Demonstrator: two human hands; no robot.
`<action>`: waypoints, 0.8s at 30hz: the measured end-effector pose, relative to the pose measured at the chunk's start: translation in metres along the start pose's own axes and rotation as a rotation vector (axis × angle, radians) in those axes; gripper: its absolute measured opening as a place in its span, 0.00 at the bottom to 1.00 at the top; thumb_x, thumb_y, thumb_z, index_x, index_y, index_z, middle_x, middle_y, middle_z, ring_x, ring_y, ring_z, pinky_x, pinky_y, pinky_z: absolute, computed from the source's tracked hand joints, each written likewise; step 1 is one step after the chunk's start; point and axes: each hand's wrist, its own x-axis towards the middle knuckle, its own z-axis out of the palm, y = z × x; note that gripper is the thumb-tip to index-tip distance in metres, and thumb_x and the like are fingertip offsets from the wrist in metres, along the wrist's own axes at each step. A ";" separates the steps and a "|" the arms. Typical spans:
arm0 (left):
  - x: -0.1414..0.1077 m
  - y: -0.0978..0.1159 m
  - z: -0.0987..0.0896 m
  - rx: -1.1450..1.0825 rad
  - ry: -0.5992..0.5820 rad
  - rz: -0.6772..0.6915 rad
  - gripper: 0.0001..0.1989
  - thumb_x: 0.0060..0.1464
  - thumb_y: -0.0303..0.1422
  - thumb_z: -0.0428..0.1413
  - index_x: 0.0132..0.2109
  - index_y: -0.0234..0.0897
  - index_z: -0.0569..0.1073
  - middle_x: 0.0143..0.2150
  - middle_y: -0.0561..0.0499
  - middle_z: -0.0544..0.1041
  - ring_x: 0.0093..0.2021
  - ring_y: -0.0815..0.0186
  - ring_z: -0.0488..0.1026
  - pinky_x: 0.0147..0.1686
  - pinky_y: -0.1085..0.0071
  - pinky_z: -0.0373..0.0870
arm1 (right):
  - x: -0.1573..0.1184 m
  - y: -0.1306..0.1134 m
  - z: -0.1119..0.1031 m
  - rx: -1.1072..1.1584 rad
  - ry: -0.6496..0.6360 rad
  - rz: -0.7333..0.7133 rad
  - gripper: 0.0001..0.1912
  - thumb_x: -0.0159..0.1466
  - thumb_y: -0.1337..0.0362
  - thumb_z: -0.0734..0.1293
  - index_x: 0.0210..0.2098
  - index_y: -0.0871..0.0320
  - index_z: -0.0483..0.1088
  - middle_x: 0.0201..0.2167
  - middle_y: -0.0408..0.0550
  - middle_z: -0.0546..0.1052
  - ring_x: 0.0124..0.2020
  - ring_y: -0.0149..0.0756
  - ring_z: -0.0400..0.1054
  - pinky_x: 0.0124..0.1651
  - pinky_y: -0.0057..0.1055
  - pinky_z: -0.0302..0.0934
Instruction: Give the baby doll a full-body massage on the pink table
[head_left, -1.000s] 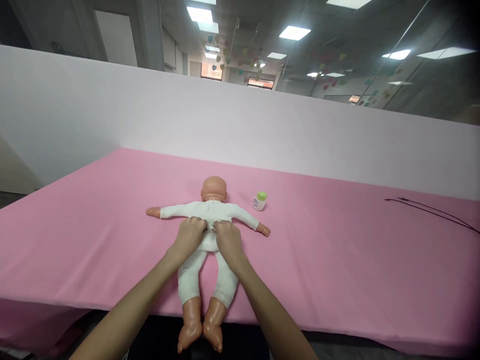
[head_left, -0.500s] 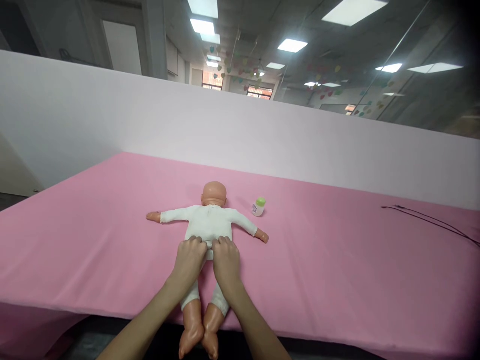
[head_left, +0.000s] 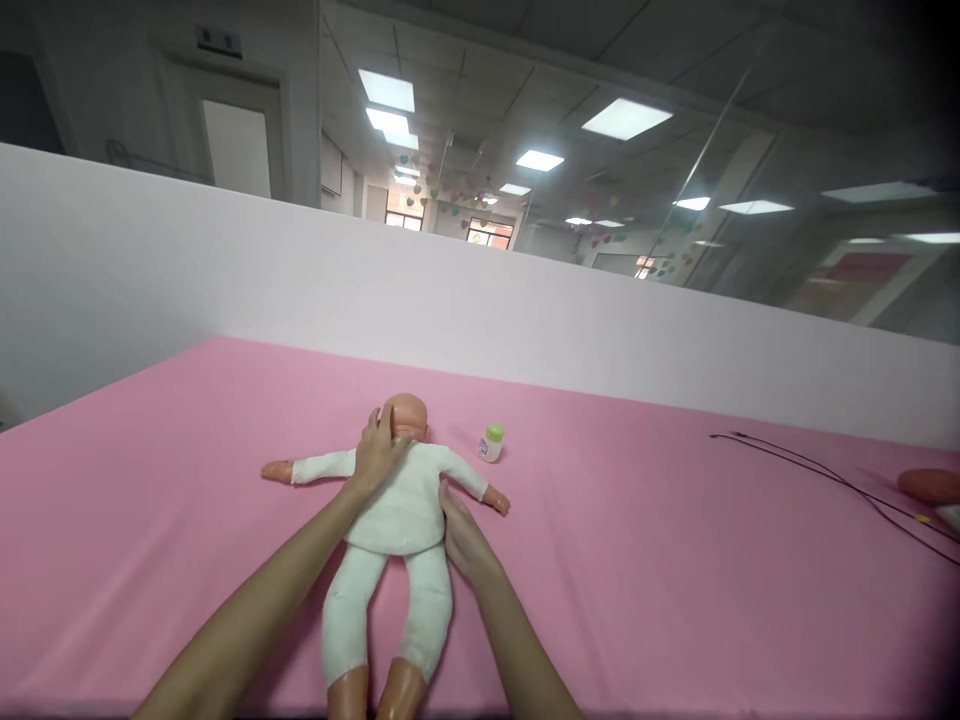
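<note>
A baby doll [head_left: 397, 510] in a white long-sleeved top and trousers lies face down, arms spread, on the pink-covered table [head_left: 637, 560]. My left hand [head_left: 377, 450] cups the left side of its head and neck, fingers along the head and thumb across the nape. At the right side of the torso, below the armpit, my right hand [head_left: 465, 535] holds the doll, its thumb up against the top and its other fingers mostly hidden. Beyond the doll's right-hand arm stands a small white bottle [head_left: 490, 446] with a green cap.
Thin black cables [head_left: 810, 462] lie on the right of the table. Behind them, an orange-brown object [head_left: 930, 486] is cut off by the frame edge. A low white wall [head_left: 480, 310] runs along the table's back, with glass above it.
Both hands have left the hem of the doll's top. My left hand has moved up to the head and neck, my right to the torso's side. The top now lies down over the waist.
</note>
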 end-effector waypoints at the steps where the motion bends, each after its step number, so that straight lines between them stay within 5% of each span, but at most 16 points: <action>1: 0.005 0.001 0.009 0.020 -0.034 -0.040 0.41 0.63 0.47 0.54 0.75 0.36 0.50 0.72 0.33 0.58 0.66 0.42 0.65 0.57 0.50 0.68 | 0.006 -0.002 0.000 0.058 -0.040 0.027 0.36 0.68 0.37 0.61 0.56 0.62 0.75 0.50 0.58 0.80 0.56 0.50 0.73 0.56 0.40 0.67; 9: 0.026 0.001 0.020 0.076 -0.183 -0.328 0.55 0.53 0.59 0.56 0.76 0.39 0.40 0.65 0.30 0.67 0.57 0.36 0.73 0.52 0.47 0.68 | 0.056 -0.006 0.009 0.150 -0.023 0.204 0.35 0.57 0.35 0.71 0.47 0.59 0.80 0.42 0.64 0.82 0.49 0.54 0.78 0.48 0.43 0.72; 13: 0.031 -0.007 0.017 0.024 -0.233 -0.395 0.53 0.49 0.63 0.58 0.71 0.37 0.53 0.54 0.33 0.77 0.55 0.38 0.75 0.51 0.49 0.68 | 0.057 -0.007 0.012 0.041 0.091 0.105 0.30 0.58 0.46 0.74 0.52 0.60 0.76 0.48 0.62 0.81 0.51 0.52 0.77 0.50 0.40 0.70; 18: 0.030 -0.010 0.008 -0.194 -0.254 -0.455 0.41 0.47 0.60 0.63 0.61 0.42 0.65 0.52 0.39 0.79 0.53 0.43 0.77 0.49 0.55 0.71 | 0.054 -0.007 0.021 0.000 0.104 -0.099 0.35 0.60 0.51 0.74 0.62 0.57 0.66 0.55 0.54 0.78 0.58 0.47 0.72 0.60 0.42 0.66; 24: 0.011 0.018 -0.023 -0.612 -0.176 -0.379 0.34 0.49 0.51 0.67 0.56 0.37 0.68 0.52 0.40 0.79 0.52 0.48 0.78 0.46 0.62 0.74 | 0.026 -0.043 0.045 -0.241 0.129 -0.336 0.26 0.62 0.51 0.72 0.54 0.59 0.75 0.47 0.55 0.81 0.54 0.55 0.73 0.57 0.45 0.66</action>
